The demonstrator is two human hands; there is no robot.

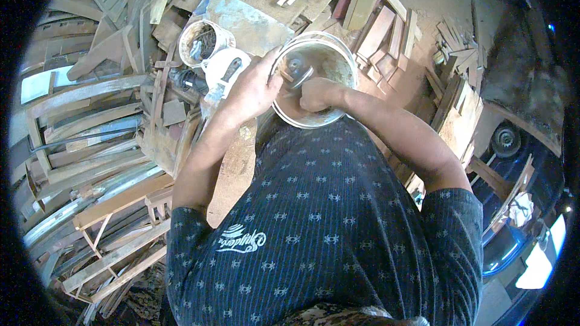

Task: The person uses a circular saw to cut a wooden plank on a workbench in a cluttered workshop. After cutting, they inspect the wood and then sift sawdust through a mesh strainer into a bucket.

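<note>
A whitish round bucket (345,63) stands tilted in front of my body, its inner wall stained brown. My left hand (261,87) is closed over the bucket's left rim. My right hand (320,95) reaches inside with its fingers curled. What those fingers hold, if anything, is hidden. Next to them in the bucket lie a shiny metal piece (300,78) and a round grey disc-like part (295,65). Left of the bucket, close to my left hand, is a white container (219,65) with a black object (232,69) on top.
A smaller white bucket (225,37) with dark odds and ends sits on a worn board (257,27). Stacked planks and timber frames (109,205) fill the left side. Wood offcuts (386,36) lie to the right, and a dark vehicle with a wheel (506,139) stands beyond.
</note>
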